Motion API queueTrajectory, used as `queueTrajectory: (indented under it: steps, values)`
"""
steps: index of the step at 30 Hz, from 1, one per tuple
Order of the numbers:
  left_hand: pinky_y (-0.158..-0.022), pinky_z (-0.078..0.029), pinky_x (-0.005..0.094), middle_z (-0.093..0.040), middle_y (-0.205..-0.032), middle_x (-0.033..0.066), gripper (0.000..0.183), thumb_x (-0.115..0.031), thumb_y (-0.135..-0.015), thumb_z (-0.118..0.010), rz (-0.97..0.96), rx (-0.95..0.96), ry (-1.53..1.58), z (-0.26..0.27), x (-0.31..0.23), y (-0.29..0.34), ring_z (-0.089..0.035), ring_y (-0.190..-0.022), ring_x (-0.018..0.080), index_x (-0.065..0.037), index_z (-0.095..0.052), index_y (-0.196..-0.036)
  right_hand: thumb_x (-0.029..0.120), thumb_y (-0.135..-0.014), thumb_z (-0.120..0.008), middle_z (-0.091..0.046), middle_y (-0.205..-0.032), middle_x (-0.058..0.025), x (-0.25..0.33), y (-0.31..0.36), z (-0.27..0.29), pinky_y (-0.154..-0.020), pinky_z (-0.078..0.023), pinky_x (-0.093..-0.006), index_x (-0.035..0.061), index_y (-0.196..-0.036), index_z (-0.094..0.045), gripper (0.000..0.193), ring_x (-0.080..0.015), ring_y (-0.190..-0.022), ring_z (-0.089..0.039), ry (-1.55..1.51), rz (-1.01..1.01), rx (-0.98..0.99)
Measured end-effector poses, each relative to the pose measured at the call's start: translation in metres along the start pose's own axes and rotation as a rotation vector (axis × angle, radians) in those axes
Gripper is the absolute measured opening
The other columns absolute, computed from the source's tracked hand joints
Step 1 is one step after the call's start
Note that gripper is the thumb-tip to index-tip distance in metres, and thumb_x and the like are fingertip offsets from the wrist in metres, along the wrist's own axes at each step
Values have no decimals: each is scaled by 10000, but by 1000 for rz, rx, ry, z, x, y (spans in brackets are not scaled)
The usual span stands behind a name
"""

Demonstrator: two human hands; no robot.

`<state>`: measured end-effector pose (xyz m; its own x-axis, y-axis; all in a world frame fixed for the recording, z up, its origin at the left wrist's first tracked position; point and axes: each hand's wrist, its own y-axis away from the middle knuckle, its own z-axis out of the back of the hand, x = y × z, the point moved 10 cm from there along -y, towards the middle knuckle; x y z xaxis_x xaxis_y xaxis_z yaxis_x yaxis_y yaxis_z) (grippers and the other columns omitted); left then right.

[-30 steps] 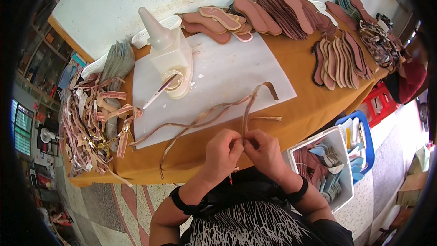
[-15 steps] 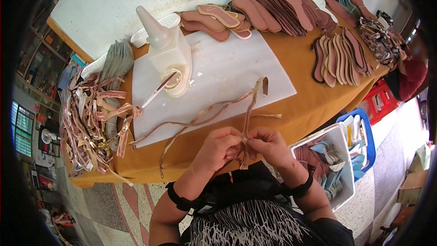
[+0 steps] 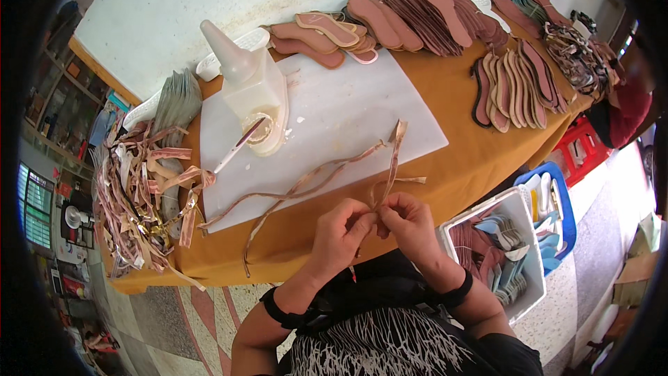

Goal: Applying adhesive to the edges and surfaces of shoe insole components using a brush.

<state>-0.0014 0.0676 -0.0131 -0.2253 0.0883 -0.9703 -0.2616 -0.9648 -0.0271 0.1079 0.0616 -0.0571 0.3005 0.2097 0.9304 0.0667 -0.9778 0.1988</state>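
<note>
– Straightened out since half a second ago: the top of the pinkish-brown strip (image 3: 394, 157) has lost its hook, and its tail no longer hangs below the fingers. Who has it?

– Both. The left hand (image 3: 344, 233) and right hand (image 3: 403, 225) are together at the tabletop's near edge, each pinching it between thumb and fingers. Where the tail lies now, I can't tell.

– How will it handle?

– Light and limp, I'd judge, and likely to twist. Best taken by thumb and fingertip, close to where it's being worked.

– Anything in the way?

– Loose strips (image 3: 296, 191) lie just beyond, left of the hands, and could snag. On the right, off the tabletop (image 3: 459, 160), sits a white crate (image 3: 536, 259) of insole pieces.

– Farther off?

– A white sheet (image 3: 348, 97), bearing a cone-topped container (image 3: 257, 90) with a brush (image 3: 240, 145) leaning in it, left of the reach. Along the far edge, stacked insoles (image 3: 445, 10), well apart.
</note>
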Motion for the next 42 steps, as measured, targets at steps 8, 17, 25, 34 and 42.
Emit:
queueTrajectory:
  steps: [8, 17, 25, 34, 42]
  values:
    - [-504, -421, 200, -586, -721, 50, 94, -83, -833, -504, 354, 73, 479, -7, 32, 2, -542, -571, 99, -9, -551, -799, 67, -818, -497, -553, -678, -31, 6, 5, -5, -498, -400, -195, -12, -834, -516, 83, -71, -553, -491, 59, 42, 50]
    - [-514, -453, 217, -583, -698, 56, 108, -87, -825, -514, 431, 238, 667, -26, 33, 6, -557, -547, 127, 8, -555, -793, 129, -820, -531, -547, -670, -24, -14, 3, -10, -494, -384, -195, 28, -801, -514, 104, -76, -534, -475, -312, -184, 190]
    - [-525, -444, 212, -585, -665, 55, 102, -68, -829, -520, 55, 24, 46, -10, -2, 2, -565, -578, 104, 20, -544, -784, 135, -823, -580, -554, -666, -36, 0, 0, -8, -522, -432, -205, 19, -802, -494, 146, -84, -588, -528, -64, 37, 180]
    - [-498, -399, 192, -585, -705, 55, 136, -105, -832, -505, 420, 126, 517, -18, 28, 6, -499, -547, 72, 15, -559, -798, 85, -842, -532, -550, -650, -43, 6, 1, -11, -514, -408, -197, 28, -792, -499, 82, -91, -551, -510, 5, 157, 195]
    - [-537, -411, 195, -567, -701, 34, 165, -107, -791, -547, 362, 200, 238, -14, 25, 2, -506, -577, 75, 35, -572, -872, 156, -860, -510, -533, -629, -40, 1, -2, 6, -507, -382, -210, 37, -812, -497, 129, -103, -538, -486, -53, 59, 33]
